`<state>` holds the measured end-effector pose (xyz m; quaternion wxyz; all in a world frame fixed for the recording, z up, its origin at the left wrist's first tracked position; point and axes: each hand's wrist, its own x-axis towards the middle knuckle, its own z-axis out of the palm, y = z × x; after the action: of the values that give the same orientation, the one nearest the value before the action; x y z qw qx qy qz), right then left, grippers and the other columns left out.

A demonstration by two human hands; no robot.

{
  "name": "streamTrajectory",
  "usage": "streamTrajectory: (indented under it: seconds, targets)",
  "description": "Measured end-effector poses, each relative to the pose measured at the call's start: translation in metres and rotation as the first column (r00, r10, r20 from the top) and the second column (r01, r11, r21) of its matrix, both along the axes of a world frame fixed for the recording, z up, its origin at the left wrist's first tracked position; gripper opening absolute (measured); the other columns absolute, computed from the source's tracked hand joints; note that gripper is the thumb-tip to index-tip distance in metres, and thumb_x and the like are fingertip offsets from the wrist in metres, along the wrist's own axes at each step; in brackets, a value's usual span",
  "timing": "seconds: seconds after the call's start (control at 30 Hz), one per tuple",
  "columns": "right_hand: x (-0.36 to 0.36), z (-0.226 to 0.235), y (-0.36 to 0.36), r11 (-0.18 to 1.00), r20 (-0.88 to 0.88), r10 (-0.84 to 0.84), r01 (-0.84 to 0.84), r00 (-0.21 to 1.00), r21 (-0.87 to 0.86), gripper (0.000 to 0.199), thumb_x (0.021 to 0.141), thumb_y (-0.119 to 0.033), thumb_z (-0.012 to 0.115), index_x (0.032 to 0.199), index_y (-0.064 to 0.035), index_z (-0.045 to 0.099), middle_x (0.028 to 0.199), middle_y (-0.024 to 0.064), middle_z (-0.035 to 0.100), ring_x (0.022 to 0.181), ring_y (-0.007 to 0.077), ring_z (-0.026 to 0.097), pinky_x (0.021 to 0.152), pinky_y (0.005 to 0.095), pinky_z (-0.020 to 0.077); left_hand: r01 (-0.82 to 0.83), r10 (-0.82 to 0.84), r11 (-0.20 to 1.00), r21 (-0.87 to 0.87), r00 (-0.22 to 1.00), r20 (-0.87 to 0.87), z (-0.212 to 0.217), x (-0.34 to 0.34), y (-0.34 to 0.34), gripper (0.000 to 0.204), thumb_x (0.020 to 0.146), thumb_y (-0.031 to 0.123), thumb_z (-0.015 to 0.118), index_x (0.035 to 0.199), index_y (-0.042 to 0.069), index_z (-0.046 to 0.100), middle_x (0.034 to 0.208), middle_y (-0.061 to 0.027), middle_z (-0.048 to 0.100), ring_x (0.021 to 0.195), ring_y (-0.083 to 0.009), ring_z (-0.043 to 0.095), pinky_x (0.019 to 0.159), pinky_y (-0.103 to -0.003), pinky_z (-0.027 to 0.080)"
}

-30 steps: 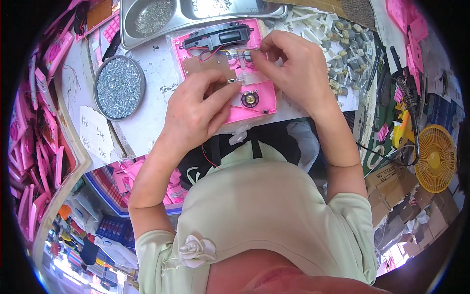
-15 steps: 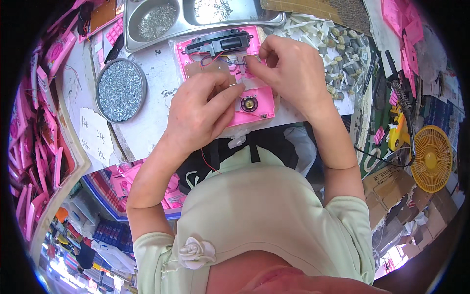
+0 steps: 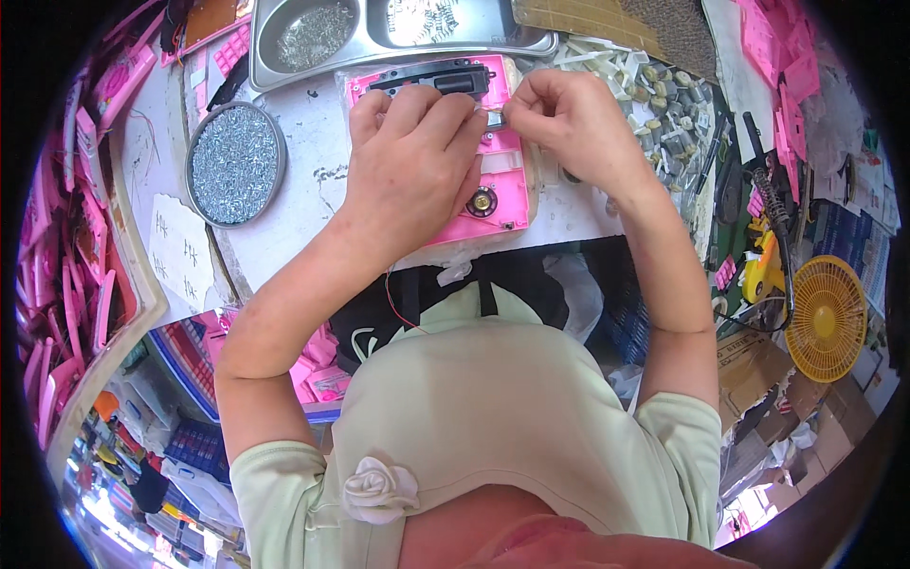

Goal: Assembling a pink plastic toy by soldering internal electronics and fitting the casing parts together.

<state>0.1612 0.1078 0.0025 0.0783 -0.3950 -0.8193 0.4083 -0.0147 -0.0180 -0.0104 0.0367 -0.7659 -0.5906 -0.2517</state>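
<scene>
A pink plastic casing (image 3: 507,180) lies open-side up in front of me, with a round speaker (image 3: 482,201) in its lower part and a long black plastic unit (image 3: 460,79) along its top. Over the casing's left half arches my left hand (image 3: 409,161), its fingers bent down and pressed together; whatever lies under them is hidden. My right hand (image 3: 580,123) is at the casing's right edge, thumb and forefinger pinched beside a small silvery part (image 3: 495,119). What that pinch holds, if anything, is too small to name.
A round dish of small screws (image 3: 235,166) stands to the left. Behind the casing is a metal tray (image 3: 379,45) holding springs. Small motors (image 3: 668,109) and white pieces are heaped at right. Pink parts (image 3: 81,256) pile up far left; a yellow fan (image 3: 827,318) is at right.
My left hand has moved up and right over the casing, covering the brown board and wires. My right hand has drawn back slightly to the right, off the casing's middle.
</scene>
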Motion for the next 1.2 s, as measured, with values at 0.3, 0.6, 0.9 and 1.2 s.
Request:
streamTrajectory:
  seconds: [0.3, 0.6, 0.9, 1.2]
  targets:
    - [-0.016, 0.021, 0.005, 0.882, 0.320, 0.255, -0.355, 0.913, 0.311, 0.021, 0.084, -0.020, 0.069, 0.085, 0.0004, 0.068, 0.079, 0.0181, 0.071, 0.072, 0.0364, 0.070, 0.065, 0.0440, 0.0545, -0.002, 0.002, 1.000, 0.012, 1.000, 0.006, -0.005, 0.002, 0.001, 0.029, 0.076, 0.018, 0.074, 0.104, 0.010, 0.072, 0.110, 0.0003, 0.063, 0.105, -0.0205, 0.057, 0.095, -0.042, 0.033]
    - [-0.009, 0.031, -0.008, 0.914, 0.246, 0.216, -0.284, 0.945, 0.290, 0.021, 0.091, -0.020, 0.068, 0.093, 0.0004, 0.071, 0.079, 0.0147, 0.071, 0.068, 0.0271, 0.069, 0.062, 0.0391, 0.0560, -0.015, 0.016, 0.999, 0.029, 1.000, -0.014, -0.007, 0.002, -0.002, 0.028, 0.078, 0.018, 0.072, 0.105, 0.009, 0.072, 0.109, 0.0002, 0.063, 0.105, -0.0194, 0.056, 0.097, -0.042, 0.033]
    - [0.002, 0.009, 0.000, 0.986, 0.062, -0.027, 0.036, 0.998, -0.161, 0.021, 0.094, -0.019, 0.073, 0.094, 0.0020, 0.073, 0.072, 0.0001, 0.066, 0.063, 0.0051, 0.057, 0.056, 0.0240, 0.0478, -0.021, 0.021, 1.000, -0.016, 1.000, -0.008, -0.008, 0.003, -0.003, 0.032, 0.081, 0.018, 0.073, 0.112, 0.010, 0.072, 0.111, -0.0008, 0.063, 0.107, -0.0204, 0.057, 0.098, -0.041, 0.033]
    - [0.001, 0.008, -0.007, 1.000, 0.023, -0.015, 0.015, 1.000, 0.012, 0.020, 0.088, -0.016, 0.074, 0.089, 0.0036, 0.072, 0.071, 0.0038, 0.068, 0.064, 0.0082, 0.059, 0.061, 0.0265, 0.0500, -0.013, 0.013, 1.000, -0.008, 1.000, 0.015, -0.009, 0.003, -0.003, 0.034, 0.079, 0.017, 0.074, 0.112, 0.009, 0.071, 0.112, -0.0015, 0.063, 0.107, -0.0213, 0.057, 0.098, -0.042, 0.033]
